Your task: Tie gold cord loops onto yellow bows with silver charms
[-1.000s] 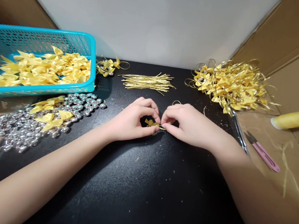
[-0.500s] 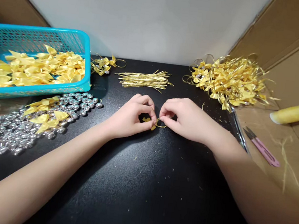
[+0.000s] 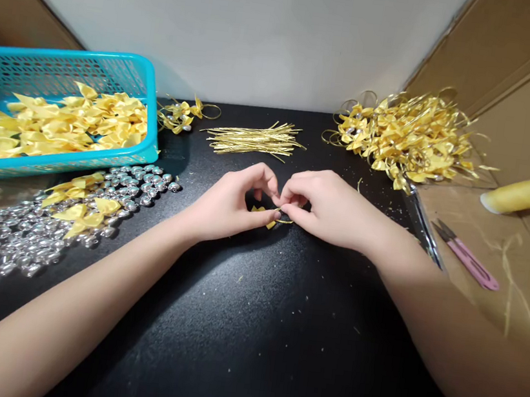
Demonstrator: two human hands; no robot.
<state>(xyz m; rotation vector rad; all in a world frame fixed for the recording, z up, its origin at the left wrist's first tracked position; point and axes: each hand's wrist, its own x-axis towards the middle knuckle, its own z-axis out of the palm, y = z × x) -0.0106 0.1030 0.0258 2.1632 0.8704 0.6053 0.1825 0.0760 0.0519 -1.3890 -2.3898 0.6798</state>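
Over the black tabletop point(image 3: 248, 326), my left hand point(image 3: 228, 203) and my right hand point(image 3: 329, 207) meet at the fingertips. Thumb and forefinger of the left hand are closed on a small yellow ribbon flower point(image 3: 270, 224), mostly hidden behind them. A thin gold cord point(image 3: 284, 221) curves in a small loop from the flower, and my right fingertips pinch its upper part. Behind the hands lies a bundle of cut gold cords point(image 3: 253, 140). Silver beads point(image 3: 36, 233) spread to the left, with some yellow ribbon flowers point(image 3: 81, 217) on top.
A blue basket point(image 3: 153, 99) of yellow ribbon flowers stands at the left. Looped flowers form a small heap point(image 3: 178, 115) beside it and a big pile point(image 3: 409, 139) at back right. Pink-handled snips point(image 3: 471, 263) and a yellow-and-white roll point(image 3: 514, 197) lie on cardboard at right.
My left forefinger has lifted off the thumb a little, and the fingertips of both hands have come together at the cord. The camera view has shifted slightly.
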